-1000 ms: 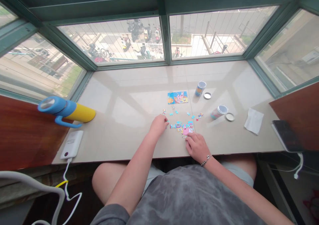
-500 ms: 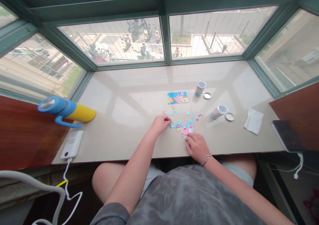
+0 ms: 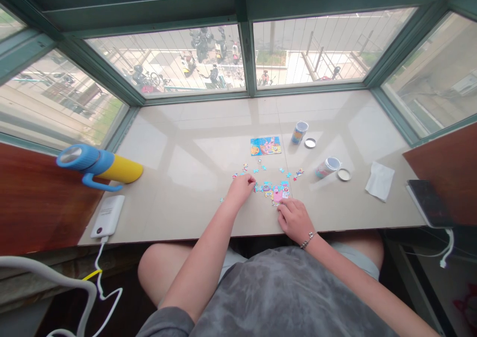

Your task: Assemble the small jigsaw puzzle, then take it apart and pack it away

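My left hand [image 3: 241, 189] rests at the left end of a cluster of joined jigsaw pieces [image 3: 270, 192], its fingertips touching the edge. Whether it holds a piece is hidden. My right hand [image 3: 293, 220] lies on the tile just below the cluster, with its fingertips at the pink pieces. Small loose pieces [image 3: 261, 168] are scattered above the cluster. A colourful cartoon puzzle picture card [image 3: 266, 146] lies beyond them. Off to the right stand a small puzzle can [image 3: 299, 132] and a second can [image 3: 327, 167] lying tilted, each near its round lid [image 3: 310, 143] [image 3: 344, 174].
The pale tiled sill [image 3: 194, 143] runs beneath large green-framed windows. A white tissue [image 3: 379, 181] and a phone [image 3: 428, 203] lie on the right. On the left are a blue-and-yellow flashlight [image 3: 99, 164] and a white power bank [image 3: 107, 216] with a cable.
My left hand has moved slightly right to the cluster's edge, and a few loose pieces now show to its left. My right hand has stayed in place.
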Available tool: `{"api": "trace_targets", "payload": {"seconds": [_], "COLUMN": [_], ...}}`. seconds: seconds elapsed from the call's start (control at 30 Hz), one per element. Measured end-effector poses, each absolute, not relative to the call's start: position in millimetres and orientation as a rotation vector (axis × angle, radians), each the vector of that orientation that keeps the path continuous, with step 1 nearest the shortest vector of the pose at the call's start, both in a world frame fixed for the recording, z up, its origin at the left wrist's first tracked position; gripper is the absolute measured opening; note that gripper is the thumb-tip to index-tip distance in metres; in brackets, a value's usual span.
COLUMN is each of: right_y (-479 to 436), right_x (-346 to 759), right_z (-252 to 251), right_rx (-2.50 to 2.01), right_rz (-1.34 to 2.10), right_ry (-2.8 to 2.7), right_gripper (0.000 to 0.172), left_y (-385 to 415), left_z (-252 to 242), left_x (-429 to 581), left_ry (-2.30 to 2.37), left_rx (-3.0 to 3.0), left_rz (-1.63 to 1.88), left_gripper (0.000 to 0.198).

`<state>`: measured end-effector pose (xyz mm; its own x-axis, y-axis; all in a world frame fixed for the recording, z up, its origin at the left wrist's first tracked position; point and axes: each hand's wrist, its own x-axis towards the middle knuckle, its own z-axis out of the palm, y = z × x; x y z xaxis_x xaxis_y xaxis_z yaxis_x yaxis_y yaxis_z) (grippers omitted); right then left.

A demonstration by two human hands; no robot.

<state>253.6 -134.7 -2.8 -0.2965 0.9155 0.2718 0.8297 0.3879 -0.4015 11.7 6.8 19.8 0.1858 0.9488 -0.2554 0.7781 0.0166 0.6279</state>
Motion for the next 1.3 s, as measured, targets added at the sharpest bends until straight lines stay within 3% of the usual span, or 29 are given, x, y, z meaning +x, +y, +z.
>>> {"api": "trace_targets", "payload": {"seconds": [0.7, 1.3], "right_y": [-134, -137], "right_x": [252, 253], "right_z": [-1, -4], "right_rx": [-1.498, -1.444], "right_rz": [0.287, 0.243], "right_ry": [-2.191, -2.215], "right_gripper": [0.019, 0.027], "left_y": [-34, -90], "left_z": [32, 25], "left_x": [-33, -86], "left_ry": [1.819, 2.035], "left_rx": [1.848, 1.898], "left_rz": [0.573, 0.533], "left_gripper": [0.013, 0.018]}}
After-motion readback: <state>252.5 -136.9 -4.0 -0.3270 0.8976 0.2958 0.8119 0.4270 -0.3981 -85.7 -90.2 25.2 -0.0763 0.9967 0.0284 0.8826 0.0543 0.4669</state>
